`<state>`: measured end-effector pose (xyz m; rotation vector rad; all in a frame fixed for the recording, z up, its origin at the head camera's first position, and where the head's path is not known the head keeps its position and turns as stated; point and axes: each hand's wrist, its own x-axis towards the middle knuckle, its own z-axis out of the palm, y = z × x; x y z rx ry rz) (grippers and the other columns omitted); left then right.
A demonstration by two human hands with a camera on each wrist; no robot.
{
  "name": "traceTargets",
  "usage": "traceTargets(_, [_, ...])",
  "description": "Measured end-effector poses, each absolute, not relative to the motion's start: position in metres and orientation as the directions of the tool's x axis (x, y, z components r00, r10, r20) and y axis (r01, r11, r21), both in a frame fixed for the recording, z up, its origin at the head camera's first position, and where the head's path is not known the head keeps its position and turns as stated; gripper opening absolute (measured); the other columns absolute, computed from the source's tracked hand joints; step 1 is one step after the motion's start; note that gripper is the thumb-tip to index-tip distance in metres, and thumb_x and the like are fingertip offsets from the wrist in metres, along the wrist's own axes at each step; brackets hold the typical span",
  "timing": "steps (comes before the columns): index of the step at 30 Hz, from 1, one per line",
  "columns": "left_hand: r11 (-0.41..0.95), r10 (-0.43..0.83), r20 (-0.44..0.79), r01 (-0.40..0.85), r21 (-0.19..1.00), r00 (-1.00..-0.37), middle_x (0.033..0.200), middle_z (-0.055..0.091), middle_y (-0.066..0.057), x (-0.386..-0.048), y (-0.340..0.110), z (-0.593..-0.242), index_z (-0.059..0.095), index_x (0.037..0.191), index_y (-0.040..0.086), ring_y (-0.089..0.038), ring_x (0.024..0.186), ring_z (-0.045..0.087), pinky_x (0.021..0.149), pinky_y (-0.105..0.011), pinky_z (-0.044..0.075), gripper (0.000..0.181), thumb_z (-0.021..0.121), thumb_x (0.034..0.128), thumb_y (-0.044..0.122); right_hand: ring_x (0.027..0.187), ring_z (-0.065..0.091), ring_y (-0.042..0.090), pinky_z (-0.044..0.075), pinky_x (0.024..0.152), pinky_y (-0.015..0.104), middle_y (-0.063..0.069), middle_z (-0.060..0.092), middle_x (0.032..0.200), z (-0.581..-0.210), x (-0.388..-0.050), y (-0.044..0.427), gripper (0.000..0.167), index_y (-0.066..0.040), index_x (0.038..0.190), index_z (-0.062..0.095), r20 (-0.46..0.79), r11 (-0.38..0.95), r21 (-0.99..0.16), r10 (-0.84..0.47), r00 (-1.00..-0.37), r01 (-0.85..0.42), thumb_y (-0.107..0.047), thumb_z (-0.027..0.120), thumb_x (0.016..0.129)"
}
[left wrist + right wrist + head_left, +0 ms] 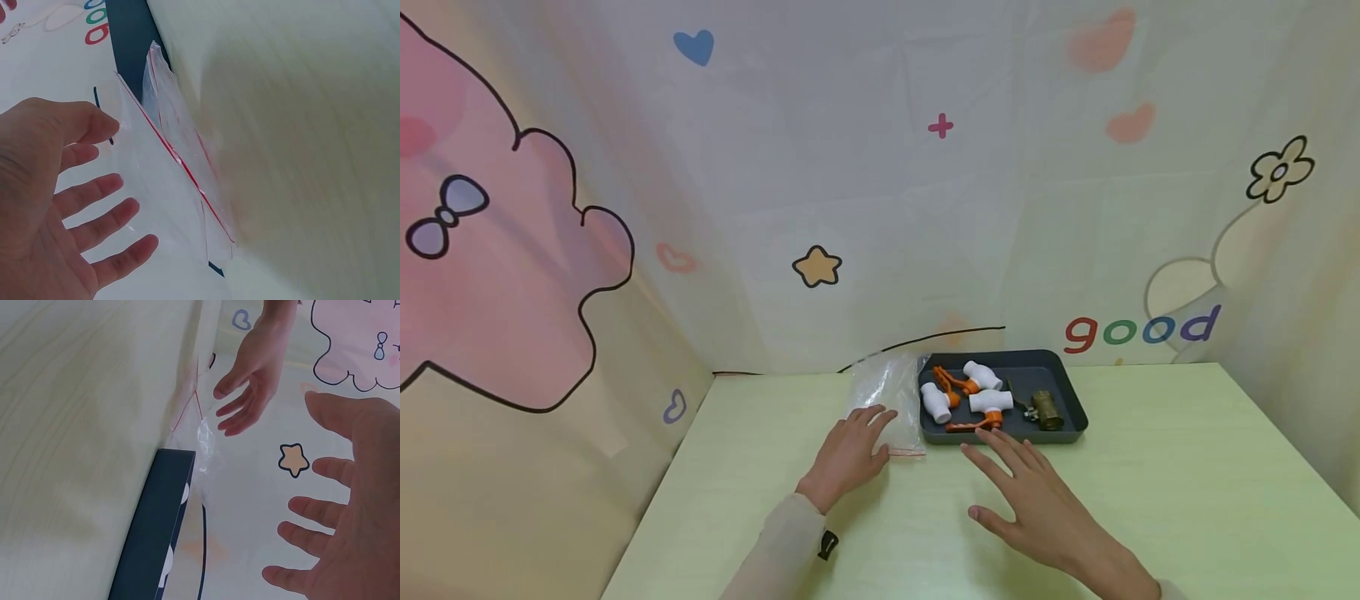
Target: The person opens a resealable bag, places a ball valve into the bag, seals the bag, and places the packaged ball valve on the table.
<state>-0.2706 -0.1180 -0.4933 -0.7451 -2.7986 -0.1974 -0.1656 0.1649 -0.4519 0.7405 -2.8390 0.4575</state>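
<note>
A clear plastic zip bag [891,383] with a red seal line lies on the table against the left side of a dark grey tray. Over the bag hovers my left hand [850,454], fingers spread; in the left wrist view the hand [69,200] is apart from the bag [169,150]. My right hand [1037,504] is in the air in front of the tray [1075,417], fingers spread, holding nothing. Inside the tray are white ball valves [991,402] with orange handles and one brass-coloured valve [1047,411].
The pale green wood-grain table [1180,467] extends on both sides of the tray. A printed cloth backdrop [880,183] rises right behind the tray and bag. A black buckle [828,545] hangs at my left wrist.
</note>
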Motion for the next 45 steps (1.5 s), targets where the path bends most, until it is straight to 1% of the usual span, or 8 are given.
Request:
traceTargets(5, [0.863,0.468,0.273,0.501,0.066,-0.841,0.129,0.063,-0.002,-0.275,-0.116,-0.497,0.061,0.130,0.019,-0.023,0.117,0.060,0.087,-0.041,0.054,0.039,0.064,0.0908,0.017,0.143,0.038,0.034,0.030,0.114,0.061,0.006,0.036,0.158,-0.454,-0.165,0.165,0.073,-0.029,0.151,0.038,0.268,0.825,-0.231,-0.456,-0.848,-0.517,-0.049,0.068,0.088])
traceTargets(11, [0.859,0.468,0.305,0.509,0.064,-0.829,0.101,0.070,0.001,-0.281,-0.116,-0.502,0.073,0.106,0.017,-0.018,0.090,0.064,0.067,-0.031,0.054,0.024,0.066,0.0861,0.005,0.141,0.040,0.034,0.032,0.113,0.061,0.007,0.038,0.156,-0.455,-0.166,0.164,0.072,-0.028,0.150,0.039,0.273,0.822,-0.234,-0.457,-0.846,-0.519,-0.048,0.069,0.088])
traceTargets(16, [0.855,0.469,0.332,0.515,0.063,-0.818,0.090,0.069,0.003,-0.283,-0.117,-0.504,0.074,0.095,0.018,-0.016,0.083,0.064,0.058,-0.030,0.051,0.019,0.067,0.0851,0.003,0.140,0.041,0.034,0.032,0.113,0.060,0.007,0.039,0.156,-0.456,-0.167,0.163,0.071,-0.028,0.150,0.040,0.271,0.825,-0.237,-0.452,-0.850,-0.514,-0.047,0.069,0.088])
traceTargets(24, [0.854,0.458,0.429,0.520,0.032,-0.779,0.081,0.067,0.006,-0.282,-0.118,-0.502,0.073,0.089,0.019,-0.013,0.074,0.062,0.056,-0.026,0.048,0.014,0.067,0.0868,0.006,0.140,0.041,0.030,0.033,0.112,0.060,0.005,0.038,0.157,-0.456,-0.168,0.161,0.069,-0.026,0.148,0.043,0.287,0.824,-0.226,-0.453,-0.844,-0.519,-0.045,0.071,0.087])
traceTargets(28, [0.854,0.444,0.473,0.519,0.033,-0.761,0.080,0.066,0.007,-0.281,-0.117,-0.498,0.072,0.091,0.018,-0.012,0.074,0.062,0.057,-0.025,0.048,0.013,0.068,0.0872,0.007,0.140,0.041,0.030,0.033,0.112,0.060,0.005,0.038,0.156,-0.453,-0.169,0.159,0.068,-0.026,0.147,0.044,0.295,0.827,-0.225,-0.446,-0.845,-0.515,-0.044,0.071,0.087])
traceTargets(33, [0.850,0.431,0.517,0.525,0.043,-0.740,0.082,0.065,0.007,-0.277,-0.116,-0.491,0.071,0.093,0.018,-0.012,0.075,0.063,0.053,-0.026,0.046,0.011,0.069,0.0876,0.009,0.139,0.043,0.031,0.033,0.113,0.059,0.007,0.041,0.154,-0.449,-0.170,0.156,0.068,-0.025,0.147,0.043,0.303,0.830,-0.229,-0.436,-0.847,-0.509,-0.044,0.071,0.088])
traceTargets(37, [0.844,0.419,0.551,0.533,0.058,-0.722,0.084,0.065,0.006,-0.273,-0.114,-0.483,0.071,0.094,0.017,-0.011,0.074,0.063,0.052,-0.025,0.046,0.010,0.070,0.0874,0.009,0.137,0.045,0.030,0.035,0.112,0.058,0.007,0.042,0.153,-0.445,-0.171,0.154,0.067,-0.024,0.147,0.045,0.345,0.825,-0.220,-0.432,-0.833,-0.520,-0.043,0.071,0.088])
traceTargets(45, [0.834,0.343,0.679,0.543,0.098,-0.649,0.083,0.066,0.003,-0.260,-0.111,-0.462,0.070,0.090,0.013,-0.010,0.068,0.061,0.054,-0.023,0.050,0.009,0.070,0.0853,0.005,0.133,0.050,0.031,0.041,0.107,0.055,0.006,0.045,0.150,-0.437,-0.172,0.147,0.065,-0.023,0.146,0.047,0.443,0.806,-0.206,-0.429,-0.787,-0.555,-0.041,0.071,0.088])
